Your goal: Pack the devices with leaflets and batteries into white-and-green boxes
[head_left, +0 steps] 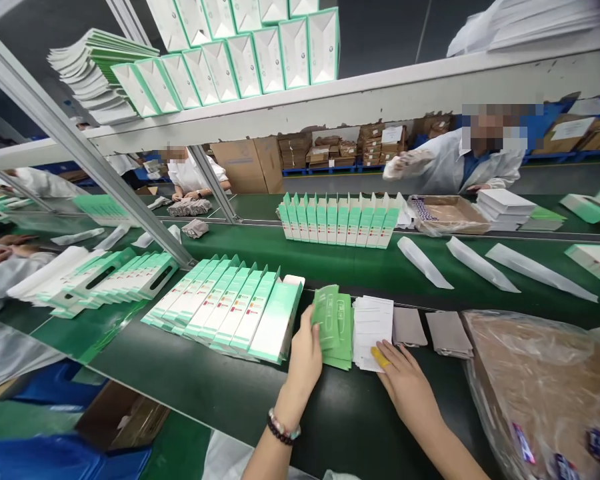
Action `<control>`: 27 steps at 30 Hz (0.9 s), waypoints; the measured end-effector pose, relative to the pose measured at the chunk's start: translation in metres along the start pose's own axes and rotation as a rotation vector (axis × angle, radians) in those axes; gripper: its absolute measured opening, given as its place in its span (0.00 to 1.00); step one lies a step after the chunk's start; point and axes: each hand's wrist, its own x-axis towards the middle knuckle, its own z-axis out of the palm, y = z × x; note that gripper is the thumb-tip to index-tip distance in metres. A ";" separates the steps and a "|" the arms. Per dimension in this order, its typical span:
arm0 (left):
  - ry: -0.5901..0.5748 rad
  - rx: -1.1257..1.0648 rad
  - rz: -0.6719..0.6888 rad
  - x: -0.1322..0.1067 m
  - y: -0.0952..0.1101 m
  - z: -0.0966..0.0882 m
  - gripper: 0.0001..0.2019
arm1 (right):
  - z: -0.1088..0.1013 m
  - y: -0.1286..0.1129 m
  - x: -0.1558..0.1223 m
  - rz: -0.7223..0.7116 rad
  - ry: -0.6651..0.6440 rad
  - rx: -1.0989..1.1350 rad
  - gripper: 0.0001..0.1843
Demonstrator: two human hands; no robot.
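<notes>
While a long shelf (pixel 390 87) runs across the top loaded with white-and-green boxes (pixel 245 67), the real action's down on the dark tabletop (pixel 200 387); past it there's a green belt (pixel 240 243) with a far carton row (pixel 340 223) on it, flaps up. Over on the right sits a big brown cardboard tray (pixel 525 380) with crumpled clear plastic over it; left of the hands, a leaning near carton row (pixel 220 303) has several end flaps sticking up. The person's left hand (pixel 306 353) is just right of that row, its grip pinching the left edge of the green leaflets (pixel 337 327); the right hand (pixel 405 380) has its fingertips on the lower corner of the white sheets (pixel 373 320), though I can't tell if that grip is closed underneath. Further right are two piles of folded grey packs (pixel 449 333), neither hand on them; tiniest bit is a yellow finger cover (pixel 380 357) on the right hand. Progress-wise, I'd call it partway: the cartons are formed and lined up and the papers sorted into piles; closing those raised flaps looks left, and what's inside the near ones can't be seen.
</notes>
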 end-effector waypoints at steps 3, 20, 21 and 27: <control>0.127 -0.226 -0.099 -0.034 0.018 -0.010 0.21 | -0.013 0.001 0.001 0.046 0.105 0.089 0.16; -0.091 -1.105 -0.648 -0.134 0.025 0.024 0.23 | -0.093 -0.073 -0.045 -0.443 -0.115 0.352 0.25; -0.120 -1.106 -0.637 -0.134 0.023 0.022 0.23 | -0.099 -0.069 -0.042 -0.419 -0.129 0.350 0.27; -0.443 -1.045 -0.658 -0.138 0.021 -0.005 0.27 | -0.112 -0.064 -0.006 -0.057 0.003 0.241 0.26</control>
